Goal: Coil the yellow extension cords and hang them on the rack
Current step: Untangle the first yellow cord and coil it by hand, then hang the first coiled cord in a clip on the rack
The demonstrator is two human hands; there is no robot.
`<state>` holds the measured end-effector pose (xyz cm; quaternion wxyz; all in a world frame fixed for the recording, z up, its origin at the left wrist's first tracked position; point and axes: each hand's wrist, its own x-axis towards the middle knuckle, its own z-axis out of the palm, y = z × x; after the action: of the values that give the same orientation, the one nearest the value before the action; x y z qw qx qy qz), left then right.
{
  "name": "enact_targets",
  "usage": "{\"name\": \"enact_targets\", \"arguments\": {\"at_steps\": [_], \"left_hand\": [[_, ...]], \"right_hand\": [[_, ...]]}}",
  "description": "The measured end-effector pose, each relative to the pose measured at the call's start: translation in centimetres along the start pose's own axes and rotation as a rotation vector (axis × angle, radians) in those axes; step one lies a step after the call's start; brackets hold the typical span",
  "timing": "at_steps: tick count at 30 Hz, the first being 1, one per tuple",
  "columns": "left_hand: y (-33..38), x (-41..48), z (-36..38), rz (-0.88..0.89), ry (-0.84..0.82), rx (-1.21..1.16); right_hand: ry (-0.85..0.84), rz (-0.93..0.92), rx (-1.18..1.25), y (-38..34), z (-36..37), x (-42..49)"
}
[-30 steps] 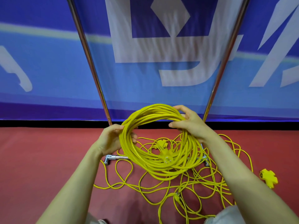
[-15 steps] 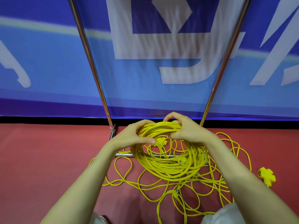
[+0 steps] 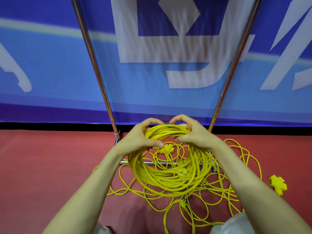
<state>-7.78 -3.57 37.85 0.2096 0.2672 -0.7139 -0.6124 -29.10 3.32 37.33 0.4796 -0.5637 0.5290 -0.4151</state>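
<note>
Yellow coil (image 3: 168,181): a thick ring of many turns, held low over the red floor between the rack's two uprights, just near of the base bar (image 3: 148,162).
Left hand (image 3: 136,141): fingers curled over the ring's far top, thumb underneath, clamped on the bundle.
Right hand (image 3: 195,134): the same grip just to the right, with the fingertips of the two hands almost meeting.
Bundle axis at the grip: left to right under both palms.
Ring: hangs down and nearward from the fingers, its opening tilted up toward the camera. Whether its near edge touches the floor I cannot tell.
Nearer hand: neither, both are already on it.
Rack (image 3: 94,65): its top rail is out of view, so hanging likely means lifting up and far.
Loose cord (image 3: 224,188): tangled beneath and to the right.
</note>
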Motion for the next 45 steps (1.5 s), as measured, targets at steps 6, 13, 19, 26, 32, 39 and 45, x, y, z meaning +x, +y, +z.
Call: {"name": "enact_targets", "arguments": {"at_steps": [6,13,19,26,32,39,45], "left_hand": [[0.4,-0.7,-0.1,0.060,-0.025,-0.146],[0.7,-0.7,0.6,0.036,0.060,-0.212],[1.6,-1.0,0.6,0.052,0.067,-0.225],[2.2,-1.1,-0.7,0.082,0.214,-0.335],[3.6,-0.2,-0.9,0.136,0.346,-0.494],[6.5,1.0,-2.1,0.233,0.291,-0.281],[9.0,-0.4,-5.1,0.194,-0.026,0.007]], "right_hand": [[0.013,-0.047,0.035,0.1,0.4,0.1],[0.034,-0.062,-0.002,0.1,0.5,-0.1],[-0.079,-0.046,-0.167,0.3,-0.4,-0.7],[0.095,-0.218,-0.276,0.0,0.9,-0.8],[0.349,-0.340,-0.488,-0.8,3.9,0.9],[0.419,-0.391,-0.187,-3.7,2.3,2.4],[0.348,-0.464,-0.171,-8.0,0.9,2.3]]}}
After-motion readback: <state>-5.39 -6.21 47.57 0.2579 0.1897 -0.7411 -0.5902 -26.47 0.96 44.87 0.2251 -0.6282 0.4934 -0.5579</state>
